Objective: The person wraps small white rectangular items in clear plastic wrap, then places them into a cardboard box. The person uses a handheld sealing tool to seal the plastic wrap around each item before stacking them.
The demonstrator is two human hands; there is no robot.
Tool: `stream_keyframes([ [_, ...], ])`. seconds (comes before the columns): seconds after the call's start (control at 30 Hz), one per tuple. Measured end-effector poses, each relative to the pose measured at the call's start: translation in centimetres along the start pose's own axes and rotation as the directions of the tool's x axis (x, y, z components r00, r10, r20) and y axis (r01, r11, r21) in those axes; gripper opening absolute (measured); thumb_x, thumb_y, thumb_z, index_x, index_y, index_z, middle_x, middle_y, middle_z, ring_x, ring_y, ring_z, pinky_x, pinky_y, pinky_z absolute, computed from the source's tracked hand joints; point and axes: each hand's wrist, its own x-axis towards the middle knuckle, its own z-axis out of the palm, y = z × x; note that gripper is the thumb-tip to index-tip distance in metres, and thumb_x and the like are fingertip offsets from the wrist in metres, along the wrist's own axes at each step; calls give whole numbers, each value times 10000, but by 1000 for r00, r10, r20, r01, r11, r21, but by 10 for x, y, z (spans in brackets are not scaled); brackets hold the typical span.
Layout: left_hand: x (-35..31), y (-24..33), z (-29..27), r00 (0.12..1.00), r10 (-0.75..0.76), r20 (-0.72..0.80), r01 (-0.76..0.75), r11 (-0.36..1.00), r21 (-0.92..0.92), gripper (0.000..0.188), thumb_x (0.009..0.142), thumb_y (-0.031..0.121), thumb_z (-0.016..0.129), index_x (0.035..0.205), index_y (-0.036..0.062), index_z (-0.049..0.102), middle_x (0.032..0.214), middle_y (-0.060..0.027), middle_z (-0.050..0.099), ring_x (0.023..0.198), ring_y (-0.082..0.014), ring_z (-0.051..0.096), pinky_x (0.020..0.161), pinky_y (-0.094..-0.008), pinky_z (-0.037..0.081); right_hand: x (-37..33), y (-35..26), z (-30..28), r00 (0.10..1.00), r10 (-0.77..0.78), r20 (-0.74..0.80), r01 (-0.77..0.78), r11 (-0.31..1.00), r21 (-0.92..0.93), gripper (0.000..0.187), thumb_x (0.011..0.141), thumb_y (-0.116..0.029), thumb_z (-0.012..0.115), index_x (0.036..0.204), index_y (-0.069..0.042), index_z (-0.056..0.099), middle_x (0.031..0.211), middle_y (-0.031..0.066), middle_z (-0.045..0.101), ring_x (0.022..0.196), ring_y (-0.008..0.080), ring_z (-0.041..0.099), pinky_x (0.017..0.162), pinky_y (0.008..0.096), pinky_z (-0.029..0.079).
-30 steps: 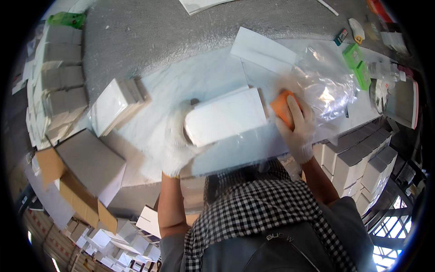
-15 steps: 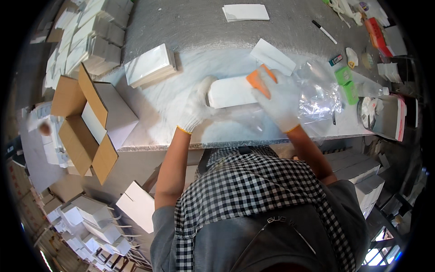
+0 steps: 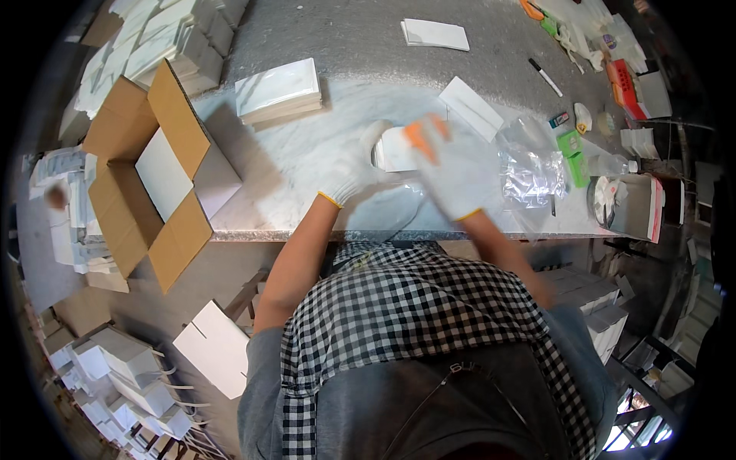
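Both my hands wear white knitted gloves. My left hand (image 3: 355, 161) curls round the left end of a small stack of white tiles (image 3: 397, 152) on the worktop, its thumb and fingers closed on the edges. Over the right end of that stack is my right hand (image 3: 461, 170), blurred by motion, with an orange pad (image 3: 422, 138) gripped in its fingers. The pad's exact kind is hard to make out, and it covers part of the top tile. A clear plastic sheet (image 3: 399, 205) lies just in front of the stack.
An open cardboard box (image 3: 138, 211) stands at the left edge. Behind are a wrapped tile stack (image 3: 280, 88), white pieces (image 3: 471, 107) and a flat white stack (image 3: 435, 35). To the right lie crumpled clear bags (image 3: 529, 172), a green box (image 3: 571, 157), a marker (image 3: 545, 77) and a tape roll (image 3: 609, 201).
My right hand has swept leftward over the tiles with the orange pad, covering more of the top. My left hand stays on the left end. The whole view has shifted slightly.
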Motion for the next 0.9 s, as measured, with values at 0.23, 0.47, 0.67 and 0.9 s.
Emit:
stream_keyframes([
  [0.23,-5,14,-11,995,-55,80,64,991,-115,929,639,323,919,1449,151,497,1292,-194,655,1210,-360,633,1025,-429,524,2,6,-23,955,278,104,-283,958,36,587,950,-444,644,1463,-165,587,1342,175,629,1169,355,615,998,453,494],
  [0.47,1,-4,4,996,81,-48,-84,995,-62,900,637,289,912,1428,121,516,1255,-195,661,1169,-359,647,1004,-424,528,-5,-42,4,998,53,-15,-54,997,-63,596,962,-476,619,1472,-170,571,1332,180,630,1136,358,636,964,456,513],
  [0.67,4,15,-21,995,9,104,-9,1000,-3,962,660,355,912,1467,52,485,1329,-219,625,1254,-372,603,1059,-431,499,0,40,-16,944,315,-101,-322,945,-60,627,934,-471,675,1470,-158,582,1315,188,635,1137,394,631,996,485,499],
  [0.9,-26,-13,-2,990,40,-133,-8,972,233,1049,700,370,906,1518,-42,396,1440,-265,535,1328,-418,521,1142,-462,429,-64,78,-9,897,428,-109,-438,894,-97,646,884,-343,754,1466,-128,575,1386,222,582,1252,415,565,1045,490,474],
])
